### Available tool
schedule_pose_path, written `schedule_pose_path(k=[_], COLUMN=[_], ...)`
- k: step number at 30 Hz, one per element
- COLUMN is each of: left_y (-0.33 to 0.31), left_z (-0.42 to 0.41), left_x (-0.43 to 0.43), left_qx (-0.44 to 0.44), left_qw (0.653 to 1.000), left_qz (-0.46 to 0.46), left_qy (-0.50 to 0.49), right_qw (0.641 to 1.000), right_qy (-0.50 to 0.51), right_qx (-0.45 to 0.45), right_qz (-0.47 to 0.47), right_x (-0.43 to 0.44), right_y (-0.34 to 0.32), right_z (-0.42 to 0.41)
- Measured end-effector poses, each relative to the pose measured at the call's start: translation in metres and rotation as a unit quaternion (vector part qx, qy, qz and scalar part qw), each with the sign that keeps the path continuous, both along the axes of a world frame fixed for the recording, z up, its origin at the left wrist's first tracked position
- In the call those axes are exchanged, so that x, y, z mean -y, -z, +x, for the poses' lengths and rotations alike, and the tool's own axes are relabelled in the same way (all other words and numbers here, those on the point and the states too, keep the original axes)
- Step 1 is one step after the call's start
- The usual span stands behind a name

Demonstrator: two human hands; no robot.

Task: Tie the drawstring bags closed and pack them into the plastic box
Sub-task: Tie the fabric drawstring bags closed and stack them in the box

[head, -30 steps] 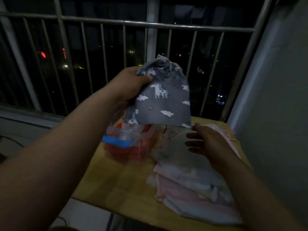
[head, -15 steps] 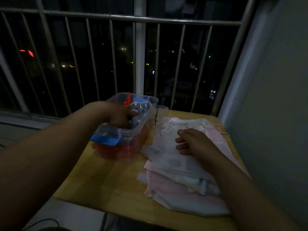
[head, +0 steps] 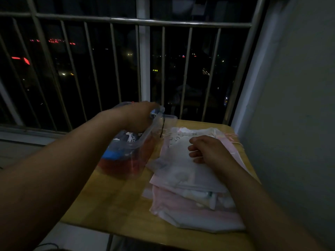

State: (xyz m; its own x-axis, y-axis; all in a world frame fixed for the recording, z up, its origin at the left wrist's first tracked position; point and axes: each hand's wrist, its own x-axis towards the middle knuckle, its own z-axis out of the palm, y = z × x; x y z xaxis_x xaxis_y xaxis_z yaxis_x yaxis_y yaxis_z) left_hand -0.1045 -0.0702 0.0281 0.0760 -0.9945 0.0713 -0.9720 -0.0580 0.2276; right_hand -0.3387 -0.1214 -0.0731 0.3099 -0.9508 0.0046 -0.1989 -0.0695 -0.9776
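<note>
While left hand [head: 134, 116] is in box [head: 126, 166], right hand [head: 208, 151] touches bags [head: 181, 175]

The desk [head: 116, 201] had a pale wooden top with rounded corners. Its far edge was close to a railing [head: 163, 22] and its right side was by a wall [head: 290, 105]. Two things lay directly on it. At the far left stood a clear box [head: 126, 165], with red, blue and grey cloth showing through its walls. Just beside it, whether touching could not be told, a loose pile of flat white and pink bags [head: 190, 211] covered the right half, overlapping and fanned. The pile's near corner almost reached the front edge. Bare wood showed at the near left.
</note>
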Motion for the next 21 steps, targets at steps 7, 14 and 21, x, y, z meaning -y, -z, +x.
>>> schedule_pose_path(k=[7, 14, 21], left_y=[0.013, 0.092, 0.147], left_z=[-0.062, -0.076, -0.069], left_x=[0.002, 0.007, 0.014], left_qx=[-0.053, -0.093, -0.152], left_qw=[0.992, 0.994, 0.988], left_qz=[-0.098, -0.003, 0.011], left_qy=[0.059, 0.050, -0.037], right_qw=[0.995, 0.967, 0.952], right_qy=[0.088, 0.101, 0.094], right_qx=[0.015, -0.203, -0.282], right_qz=[-0.041, -0.115, -0.071], right_x=[0.008, 0.014, 0.020], right_y=[-0.004, 0.004, 0.010], right_z=[-0.018, -0.035, -0.042])
